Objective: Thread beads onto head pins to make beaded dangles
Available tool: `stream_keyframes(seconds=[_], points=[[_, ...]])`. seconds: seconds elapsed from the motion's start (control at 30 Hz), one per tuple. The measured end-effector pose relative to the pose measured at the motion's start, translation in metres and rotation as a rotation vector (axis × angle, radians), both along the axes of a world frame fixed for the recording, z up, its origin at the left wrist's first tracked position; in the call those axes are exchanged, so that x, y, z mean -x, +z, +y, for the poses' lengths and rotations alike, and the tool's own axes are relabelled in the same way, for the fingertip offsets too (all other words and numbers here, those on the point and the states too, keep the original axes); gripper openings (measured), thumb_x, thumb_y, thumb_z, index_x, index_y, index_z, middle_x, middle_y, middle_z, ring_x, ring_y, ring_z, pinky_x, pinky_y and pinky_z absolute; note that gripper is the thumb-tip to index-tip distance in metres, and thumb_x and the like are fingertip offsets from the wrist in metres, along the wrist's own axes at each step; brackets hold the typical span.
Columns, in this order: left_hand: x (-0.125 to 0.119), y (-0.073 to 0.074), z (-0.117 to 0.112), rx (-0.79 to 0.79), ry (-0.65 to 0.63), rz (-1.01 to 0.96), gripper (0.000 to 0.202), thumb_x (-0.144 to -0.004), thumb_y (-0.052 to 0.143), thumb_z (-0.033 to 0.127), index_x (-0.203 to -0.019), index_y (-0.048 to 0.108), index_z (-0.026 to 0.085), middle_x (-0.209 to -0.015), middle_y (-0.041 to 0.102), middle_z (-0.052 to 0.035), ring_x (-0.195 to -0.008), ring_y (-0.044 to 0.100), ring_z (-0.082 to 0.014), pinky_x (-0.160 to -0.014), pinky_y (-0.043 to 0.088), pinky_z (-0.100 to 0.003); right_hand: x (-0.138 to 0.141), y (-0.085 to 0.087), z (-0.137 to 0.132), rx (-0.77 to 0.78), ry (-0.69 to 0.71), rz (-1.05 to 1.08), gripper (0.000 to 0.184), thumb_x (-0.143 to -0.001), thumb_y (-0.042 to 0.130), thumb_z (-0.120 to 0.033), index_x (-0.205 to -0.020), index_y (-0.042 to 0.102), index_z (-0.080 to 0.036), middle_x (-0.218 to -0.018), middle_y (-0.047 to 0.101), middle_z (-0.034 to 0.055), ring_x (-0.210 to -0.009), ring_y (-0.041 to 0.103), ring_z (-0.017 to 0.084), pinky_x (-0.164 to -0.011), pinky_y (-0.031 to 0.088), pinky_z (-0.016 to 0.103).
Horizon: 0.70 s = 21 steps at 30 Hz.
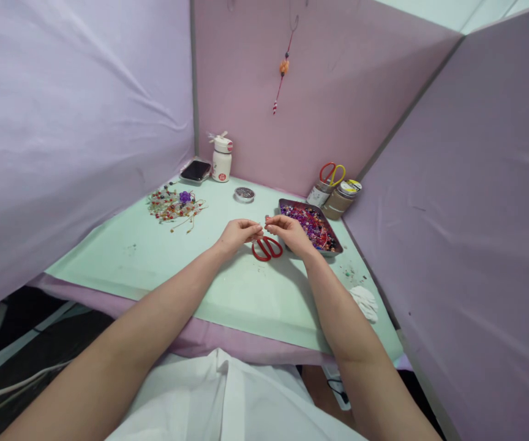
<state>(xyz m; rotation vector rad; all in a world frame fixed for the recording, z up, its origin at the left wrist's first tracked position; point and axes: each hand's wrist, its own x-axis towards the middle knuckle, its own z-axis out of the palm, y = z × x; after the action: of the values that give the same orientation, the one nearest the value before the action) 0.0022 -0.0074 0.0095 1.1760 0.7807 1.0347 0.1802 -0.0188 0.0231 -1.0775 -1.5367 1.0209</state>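
Both my hands are raised over the middle of the pale green table [163, 263], fingertips almost meeting. My left hand [241, 233] is closed in a pinch, and what it holds is too small to make out. My right hand [287, 229] is pinched too, with a tiny reddish bit showing at its fingertips that I cannot name. Just below them lie red-handled scissors [267, 248], their blades hidden behind my hands. Beside my right hand stands a dark tray [338, 248] of purple, red and orange beads, partly covered by that hand.
At left lies a pile of beaded strings [172, 207]. Behind are a phone [196, 170], a white bottle [221, 160] and a small round tin [245, 195]. At right stand a jar [340, 201], a scissors holder [318, 195] and crumpled white cloth [364, 303]. A beaded string [284, 67] hangs ahead.
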Motion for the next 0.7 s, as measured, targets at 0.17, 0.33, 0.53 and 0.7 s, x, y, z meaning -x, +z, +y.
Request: stream_keyframes(seconds=[0.17, 0.33, 0.53, 0.7], points=[[0.000, 0.000, 0.000, -0.003, 0.049, 0.000, 0.035, -0.059, 0.078, 0.043, -0.076, 0.067, 0.014, -0.076, 0.070, -0.0075, -0.071, 0.064, -0.0155, -0.078, 0.049, -0.033, 0.015, -0.001, -0.002, -0.010, -0.046, 0.000, 0.021, -0.067, 0.071, -0.038, -0.077, 0.066, -0.021, -0.076, 0.067, 0.0003, -0.072, 0.059, 0.014, -0.070, 0.046, 0.029], [-0.001, -0.001, 0.001, -0.005, 0.060, 0.004, 0.036, -0.058, 0.079, 0.043, -0.074, 0.067, 0.014, -0.073, 0.070, -0.0070, -0.071, 0.064, -0.0162, -0.075, 0.049, -0.032, 0.028, -0.007, -0.003, -0.020, -0.100, 0.080, 0.020, -0.069, 0.069, -0.039, -0.076, 0.065, -0.021, -0.074, 0.064, -0.0008, -0.071, 0.057, 0.014, -0.070, 0.046, 0.028], [0.001, -0.002, 0.001, 0.060, 0.038, -0.064, 0.036, -0.059, 0.080, 0.040, -0.078, 0.067, 0.013, -0.076, 0.071, -0.0082, -0.075, 0.066, -0.0173, -0.079, 0.050, -0.034, 0.030, -0.008, -0.004, -0.048, -0.136, 0.112, 0.022, -0.072, 0.066, -0.041, -0.077, 0.058, -0.021, -0.074, 0.061, -0.0012, -0.065, 0.053, 0.011, -0.061, 0.043, 0.024], [0.002, 0.000, 0.000, 0.134, 0.034, -0.129, 0.027, -0.065, 0.079, 0.030, -0.078, 0.065, 0.012, -0.078, 0.071, -0.0091, -0.075, 0.068, -0.0165, -0.082, 0.052, -0.035, 0.031, -0.008, -0.004, -0.061, -0.118, 0.188, 0.021, -0.077, 0.059, -0.041, -0.080, 0.051, -0.022, -0.080, 0.064, -0.0017, -0.056, 0.052, 0.008, -0.050, 0.039, 0.022]])
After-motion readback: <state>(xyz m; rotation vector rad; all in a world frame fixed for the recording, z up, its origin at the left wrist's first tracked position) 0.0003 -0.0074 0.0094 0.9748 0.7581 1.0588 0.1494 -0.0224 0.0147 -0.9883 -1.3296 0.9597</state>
